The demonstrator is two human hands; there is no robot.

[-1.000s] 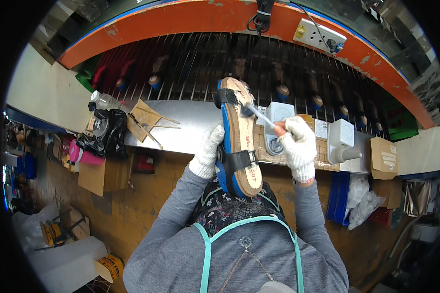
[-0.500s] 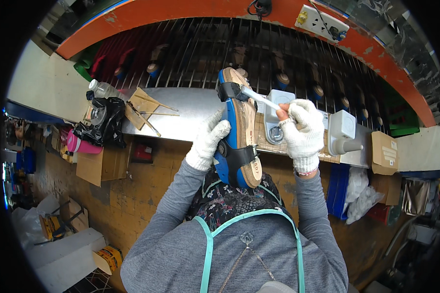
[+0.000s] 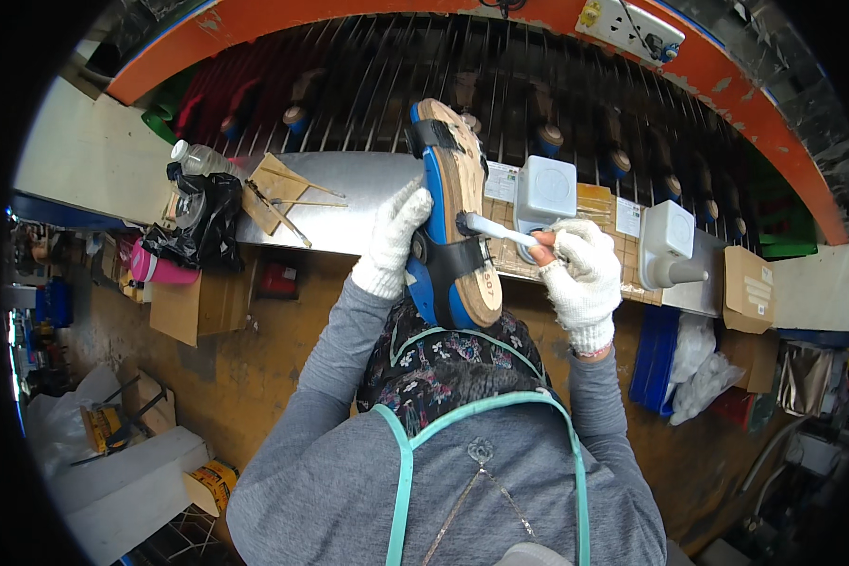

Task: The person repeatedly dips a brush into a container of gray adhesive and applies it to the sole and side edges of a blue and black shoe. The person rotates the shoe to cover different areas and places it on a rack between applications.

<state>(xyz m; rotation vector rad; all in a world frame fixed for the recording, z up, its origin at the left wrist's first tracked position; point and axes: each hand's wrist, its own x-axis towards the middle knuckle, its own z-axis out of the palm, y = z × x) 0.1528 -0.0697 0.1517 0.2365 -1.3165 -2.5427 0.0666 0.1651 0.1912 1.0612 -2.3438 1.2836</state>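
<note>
My left hand (image 3: 395, 238), in a white knitted glove, grips the left side of a sandal (image 3: 461, 193) mounted on a blue shoe last (image 3: 432, 193). The underside of the tan sole faces up, and two black straps wrap over its edges. My gloved right hand (image 3: 585, 278) holds a brush (image 3: 496, 229) by its pale handle, with bare fingertips showing. Dark bristles meet the sole just above the lower strap (image 3: 458, 258).
White plastic containers (image 3: 548, 189) with spouts stand on the bench at right. Thin sticks lie on a cardboard piece (image 3: 272, 196) at left, near a black plastic bag (image 3: 203, 222) and a clear bottle (image 3: 198, 158). More lasts (image 3: 550, 140) sit on the metal rod rack behind.
The brush has moved from the upper strap down to the sole above the lower strap. The sandal has shifted slightly away from my body in the picture, still in my left hand.
</note>
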